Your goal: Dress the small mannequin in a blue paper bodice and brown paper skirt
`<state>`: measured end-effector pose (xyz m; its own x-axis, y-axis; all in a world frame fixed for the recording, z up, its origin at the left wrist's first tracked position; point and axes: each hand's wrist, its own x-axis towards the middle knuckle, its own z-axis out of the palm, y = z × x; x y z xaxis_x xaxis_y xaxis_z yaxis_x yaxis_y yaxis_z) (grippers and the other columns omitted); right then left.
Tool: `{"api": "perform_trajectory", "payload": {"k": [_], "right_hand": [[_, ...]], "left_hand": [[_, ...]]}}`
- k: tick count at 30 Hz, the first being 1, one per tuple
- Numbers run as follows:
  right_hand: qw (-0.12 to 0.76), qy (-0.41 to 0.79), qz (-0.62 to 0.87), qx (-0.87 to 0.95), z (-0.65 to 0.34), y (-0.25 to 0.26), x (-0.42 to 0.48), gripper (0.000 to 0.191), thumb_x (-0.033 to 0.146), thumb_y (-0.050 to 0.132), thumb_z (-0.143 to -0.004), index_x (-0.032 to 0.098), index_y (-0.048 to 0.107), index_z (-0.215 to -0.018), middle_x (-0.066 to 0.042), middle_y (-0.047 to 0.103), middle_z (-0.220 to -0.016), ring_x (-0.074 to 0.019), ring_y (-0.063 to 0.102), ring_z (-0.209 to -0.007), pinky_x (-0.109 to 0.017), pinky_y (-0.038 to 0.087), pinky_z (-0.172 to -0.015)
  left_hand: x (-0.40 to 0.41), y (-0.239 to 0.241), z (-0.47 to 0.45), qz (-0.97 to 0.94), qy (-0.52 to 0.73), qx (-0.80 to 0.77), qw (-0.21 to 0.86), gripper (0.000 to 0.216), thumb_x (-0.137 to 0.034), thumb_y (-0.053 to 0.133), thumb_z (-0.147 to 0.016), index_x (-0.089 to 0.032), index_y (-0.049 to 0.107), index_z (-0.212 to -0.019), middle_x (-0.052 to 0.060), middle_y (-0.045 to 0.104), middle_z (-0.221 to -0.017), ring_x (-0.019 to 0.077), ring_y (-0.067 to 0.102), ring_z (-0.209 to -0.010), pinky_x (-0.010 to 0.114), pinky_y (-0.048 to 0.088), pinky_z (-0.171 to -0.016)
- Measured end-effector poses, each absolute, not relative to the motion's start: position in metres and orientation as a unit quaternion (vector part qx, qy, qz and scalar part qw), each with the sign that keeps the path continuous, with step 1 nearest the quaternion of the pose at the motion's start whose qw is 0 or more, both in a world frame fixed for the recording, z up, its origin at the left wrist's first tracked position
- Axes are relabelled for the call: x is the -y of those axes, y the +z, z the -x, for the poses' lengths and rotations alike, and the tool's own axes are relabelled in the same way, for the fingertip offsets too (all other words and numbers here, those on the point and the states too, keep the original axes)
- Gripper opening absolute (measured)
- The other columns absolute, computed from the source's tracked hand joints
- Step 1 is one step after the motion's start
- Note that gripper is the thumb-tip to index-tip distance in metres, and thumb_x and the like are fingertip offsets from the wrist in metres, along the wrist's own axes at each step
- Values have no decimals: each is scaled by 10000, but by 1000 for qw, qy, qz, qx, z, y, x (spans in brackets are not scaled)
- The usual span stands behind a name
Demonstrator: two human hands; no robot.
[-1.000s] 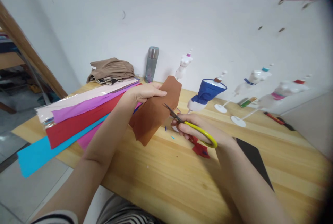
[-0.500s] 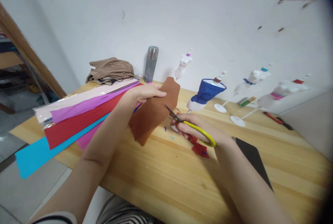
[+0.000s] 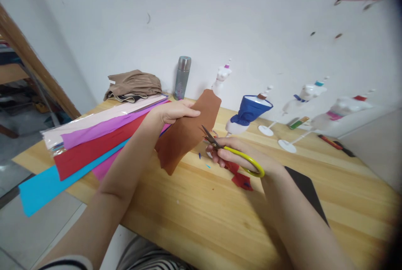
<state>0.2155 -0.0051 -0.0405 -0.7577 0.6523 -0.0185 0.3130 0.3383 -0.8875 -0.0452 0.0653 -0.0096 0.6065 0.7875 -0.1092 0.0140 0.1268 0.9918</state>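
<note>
- The left hand [image 3: 179,111] holds a brown cloth [image 3: 185,138], its thumb lying on top; the fingers underneath are hidden.
- The brown cloth is near the middle of the view, slanting from about 1 o'clock down to 7 o'clock, raised at least partly above the worktop [image 3: 194,211].
- The right hand [image 3: 234,145] is closed around scissors [image 3: 248,161] with a yellow handle; the blades point to about 10 o'clock, at the cloth's right edge. I cannot tell whether they touch it.
- At 9 o'clock from the brown cloth, coloured strips lie fanned out beneath the left forearm, among them a red strip [image 3: 88,155] and a turquoise strip [image 3: 42,194].
- At 10 o'clock is a folded tan garment [image 3: 135,83]; at 12 o'clock, an upright bottle [image 3: 182,79].
- From 1 to 3 o'clock are 4 white dress forms, 1 of them wrapped in blue fabric [image 3: 253,109].
- At 4 o'clock, red scraps [image 3: 241,181] lie on the worktop just below the right hand.
</note>
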Motion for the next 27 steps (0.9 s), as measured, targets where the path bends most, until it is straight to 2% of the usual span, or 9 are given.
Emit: {"api": "perform_trajectory", "payload": {"k": [6, 14, 19, 24, 27], "right_hand": [[191, 514, 306, 778, -215, -38, 8, 512, 664, 556, -921, 178, 678, -1026, -56, 679, -819, -145, 602, -641, -284, 513, -587], [165, 526, 289, 783, -217, -34, 4, 573, 695, 545, -913, 144, 636, -1043, -79, 668, -853, -147, 597, -657, -301, 522, -618], [157, 532, 284, 782, -217, -30, 4, 586, 722, 536, -903, 156, 626, -1023, -68, 669, -831, -147, 602, -650, -305, 526, -620], [165, 520, 290, 786, -217, -33, 4, 575, 700, 525, -922, 146, 633, -1034, -65, 659, -813, -147, 600, -631, -301, 513, -591], [169, 514, 291, 789, -217, -35, 5, 580, 701, 518, -925, 141, 638, -1019, -60, 653, -795, -138, 585, -611, -291, 502, -577]], "left_hand": [[-65, -9, 48, -601, 277, -302, 686, 278, -257, 805, -727, -121, 775, -968, 117, 789, -924, 267, 742, -896, 434, 531, -962], [-68, -11, 52, -610, 272, -271, 693, 464, -360, 893, -659, -110, 758, -1026, 95, 788, -971, 189, 714, -865, 368, 515, -971], [-68, -10, 54, -622, 270, -263, 687, 470, -378, 900, -653, -110, 762, -1014, 96, 788, -967, 188, 707, -869, 347, 520, -941], [-66, -9, 52, -627, 256, -249, 693, 445, -362, 879, -686, -112, 764, -1035, 111, 785, -1002, 223, 716, -917, 379, 519, -957], [-66, -9, 51, -630, 251, -238, 695, 407, -379, 881, -683, -122, 774, -980, 101, 787, -989, 224, 717, -920, 374, 523, -955]]}}
